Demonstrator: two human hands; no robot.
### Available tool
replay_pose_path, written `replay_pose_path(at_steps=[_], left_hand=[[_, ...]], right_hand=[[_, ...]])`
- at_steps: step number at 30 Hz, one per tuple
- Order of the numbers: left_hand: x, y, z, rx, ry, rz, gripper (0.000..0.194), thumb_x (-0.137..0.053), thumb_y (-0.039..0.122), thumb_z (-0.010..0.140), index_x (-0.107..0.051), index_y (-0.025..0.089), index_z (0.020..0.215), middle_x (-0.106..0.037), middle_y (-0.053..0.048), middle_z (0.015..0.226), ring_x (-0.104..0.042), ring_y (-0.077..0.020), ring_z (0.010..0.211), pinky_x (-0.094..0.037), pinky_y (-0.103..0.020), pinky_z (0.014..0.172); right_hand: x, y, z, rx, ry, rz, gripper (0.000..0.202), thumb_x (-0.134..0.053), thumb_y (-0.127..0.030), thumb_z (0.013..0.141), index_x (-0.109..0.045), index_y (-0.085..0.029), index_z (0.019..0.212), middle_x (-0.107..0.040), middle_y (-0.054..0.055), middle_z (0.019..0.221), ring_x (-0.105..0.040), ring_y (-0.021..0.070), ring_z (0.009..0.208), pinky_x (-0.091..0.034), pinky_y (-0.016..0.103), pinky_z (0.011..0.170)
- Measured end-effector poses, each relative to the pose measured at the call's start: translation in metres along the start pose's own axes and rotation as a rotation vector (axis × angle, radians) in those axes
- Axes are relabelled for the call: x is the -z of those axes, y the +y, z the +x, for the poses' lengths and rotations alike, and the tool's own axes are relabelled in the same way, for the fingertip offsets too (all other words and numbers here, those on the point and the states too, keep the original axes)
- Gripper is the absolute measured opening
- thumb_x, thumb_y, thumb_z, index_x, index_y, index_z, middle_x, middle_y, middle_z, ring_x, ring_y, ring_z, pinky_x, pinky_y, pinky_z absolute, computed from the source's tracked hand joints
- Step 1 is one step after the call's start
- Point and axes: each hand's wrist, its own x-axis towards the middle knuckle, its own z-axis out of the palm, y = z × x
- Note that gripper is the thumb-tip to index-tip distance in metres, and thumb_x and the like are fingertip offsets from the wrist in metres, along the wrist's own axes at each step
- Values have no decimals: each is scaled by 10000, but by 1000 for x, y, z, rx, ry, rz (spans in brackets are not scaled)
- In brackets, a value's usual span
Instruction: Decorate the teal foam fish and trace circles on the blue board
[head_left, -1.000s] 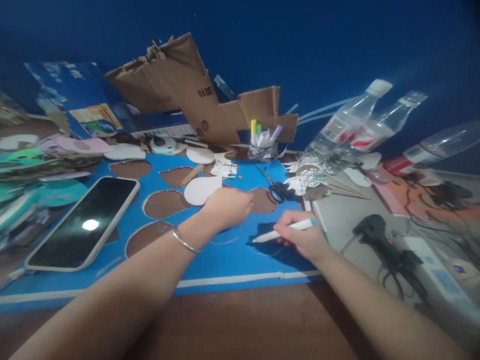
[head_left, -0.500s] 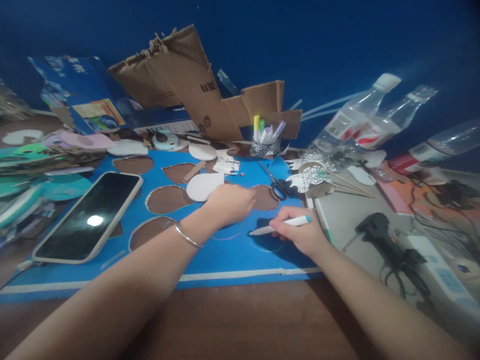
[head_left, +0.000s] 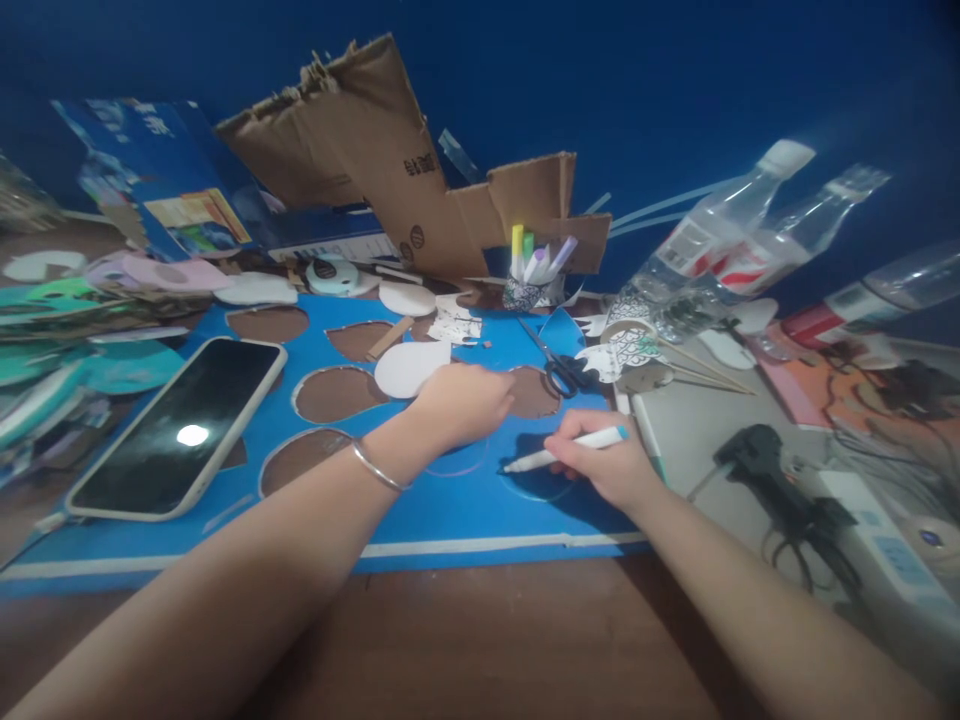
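My right hand (head_left: 604, 460) is closed around a white marker (head_left: 536, 459) with a teal end. Its dark tip points down-left at the blue board (head_left: 450, 515), beside a faint curved line. Whether the tip touches is hard to make out. My left hand (head_left: 472, 400), a silver bangle on its wrist, rests on the board with its fingers curled in; what they hold, if anything, is hidden. A white teardrop-shaped piece (head_left: 409, 371) lies against the back of this hand. Beneath the wrist, a pale curve is drawn on the board. Teardrop-shaped holes (head_left: 337, 394) show brown underneath.
A phone (head_left: 180, 430) lies on the board's left side. Scissors (head_left: 561, 372) and a pen cup (head_left: 521, 294) stand beyond my hands. Plastic bottles (head_left: 712, 245), a black glue gun (head_left: 765, 480) and a power strip (head_left: 881, 530) are on the right. Torn cardboard (head_left: 360, 140) leans behind.
The view has shifted slightly. The marker and my right hand have moved a little to the right; my left hand stays in place on the board.
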Motion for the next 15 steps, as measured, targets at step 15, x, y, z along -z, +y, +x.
replay_pose_path(at_steps=[15], left_hand=[[0, 0, 0, 28, -35, -25, 411, -271, 375, 875, -605, 178, 1012, -641, -98, 800, -593, -203, 714, -432, -306, 642]], right_hand=[[1, 2, 2, -13, -28, 16, 267, -641, -331, 703, -525, -177, 517, -571, -8, 459, -493, 92, 391, -358, 197, 372]])
